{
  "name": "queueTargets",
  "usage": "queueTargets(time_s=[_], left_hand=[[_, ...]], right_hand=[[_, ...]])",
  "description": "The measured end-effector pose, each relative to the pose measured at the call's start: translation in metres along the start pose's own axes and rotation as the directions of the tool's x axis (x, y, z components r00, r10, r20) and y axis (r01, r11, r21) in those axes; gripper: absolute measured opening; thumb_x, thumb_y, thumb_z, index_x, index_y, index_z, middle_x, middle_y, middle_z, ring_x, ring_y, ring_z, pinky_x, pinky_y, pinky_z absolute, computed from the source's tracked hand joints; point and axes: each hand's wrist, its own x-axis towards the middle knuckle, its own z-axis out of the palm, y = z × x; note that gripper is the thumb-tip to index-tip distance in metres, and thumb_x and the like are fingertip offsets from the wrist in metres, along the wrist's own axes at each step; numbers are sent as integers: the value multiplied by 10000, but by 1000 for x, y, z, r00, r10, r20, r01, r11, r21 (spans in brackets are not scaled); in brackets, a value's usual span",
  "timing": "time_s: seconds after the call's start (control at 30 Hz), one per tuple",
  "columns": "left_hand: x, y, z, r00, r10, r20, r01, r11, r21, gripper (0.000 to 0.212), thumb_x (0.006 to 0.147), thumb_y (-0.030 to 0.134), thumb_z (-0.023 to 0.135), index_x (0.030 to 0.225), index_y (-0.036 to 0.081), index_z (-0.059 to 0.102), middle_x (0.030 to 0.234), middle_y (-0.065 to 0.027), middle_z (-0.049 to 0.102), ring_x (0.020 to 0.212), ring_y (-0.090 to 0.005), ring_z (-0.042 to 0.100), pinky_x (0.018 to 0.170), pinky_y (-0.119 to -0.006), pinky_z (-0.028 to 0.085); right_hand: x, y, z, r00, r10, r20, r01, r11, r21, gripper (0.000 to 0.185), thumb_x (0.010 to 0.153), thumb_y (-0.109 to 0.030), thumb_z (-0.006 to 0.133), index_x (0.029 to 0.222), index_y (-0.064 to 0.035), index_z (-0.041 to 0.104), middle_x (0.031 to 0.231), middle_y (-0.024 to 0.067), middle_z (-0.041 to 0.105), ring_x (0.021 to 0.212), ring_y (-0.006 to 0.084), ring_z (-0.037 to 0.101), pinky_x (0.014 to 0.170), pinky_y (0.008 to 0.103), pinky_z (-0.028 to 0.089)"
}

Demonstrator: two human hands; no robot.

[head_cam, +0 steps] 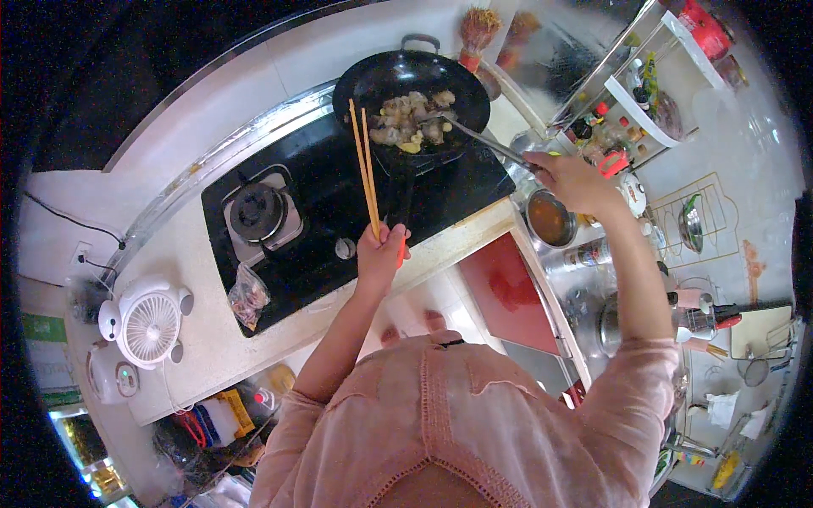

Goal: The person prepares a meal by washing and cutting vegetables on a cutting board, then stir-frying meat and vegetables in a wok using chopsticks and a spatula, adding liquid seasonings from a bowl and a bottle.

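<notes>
My left hand [381, 254] grips a pair of wooden chopsticks [366, 171], their tips pointing up past the wok's left side. The same hand is closed around the wok's dark long handle [400, 190]; an orange part shows at its end. My right hand [575, 181] holds a metal spatula [492, 146], its blade among the food. Inside the black wok [470, 82] lie browned pieces of meat [406, 111] with yellowish slices, perhaps ginger. The wok sits over the right side of the black gas stove [317, 190].
Left on the stove are a bare burner [256, 211] and a plastic bag of food [249, 297]. Beyond it stands a white fan [151, 327]. At right are a metal bowl of brown liquid [551, 218], seasoning bottles [625, 136] and a wire rack [695, 213]. A brush [479, 32] stands behind the wok.
</notes>
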Motion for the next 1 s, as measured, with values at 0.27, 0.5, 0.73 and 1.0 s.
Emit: queueTargets(time_s=[0.27, 0.5, 0.73, 1.0], left_hand=[[2, -4, -3, 1000, 27, -3, -27, 1000, -2, 259, 853, 139, 594, 785, 127, 344, 791, -141, 614, 503, -130, 526, 454, -258, 432], [-1, 1, -2, 1000, -12, -9, 12, 1000, -3, 248, 857, 83, 573, 773, 98, 341, 787, -146, 579, 518, -120, 511, 496, -261, 465], [4, -7, -3, 1000, 20, 7, -20, 1000, -9, 228, 862, 108, 578, 804, 124, 358, 795, -137, 612, 502, -130, 523, 462, -260, 445], [2, -8, -6, 1000, 14, -10, -14, 1000, -1, 248, 855, 141, 598, 788, 122, 359, 794, -131, 616, 507, -131, 527, 462, -259, 442]], right_hand=[[24, -6, 26, 999, 17, -29, -16, 999, 29, 369, 872, -185, 485, 1239, -144, 490, 928, 193, 617, 832, 371, 591, 725, 441, 458], [-10, -19, 0, 999, 32, 38, -27, 993, -114, 400, 868, -178, 477, 1266, -221, 462, 825, 205, 611, 781, 370, 603, 671, 477, 474], [40, -16, 29, 995, 88, -50, -95, 984, -153, 385, 860, -180, 484, 1244, -212, 485, 811, 195, 615, 785, 362, 602, 677, 477, 470], [8, -20, 4, 1000, 7, 0, -7, 996, -86, 372, 857, -176, 502, 1229, -183, 499, 836, 209, 617, 772, 381, 594, 700, 473, 463]])
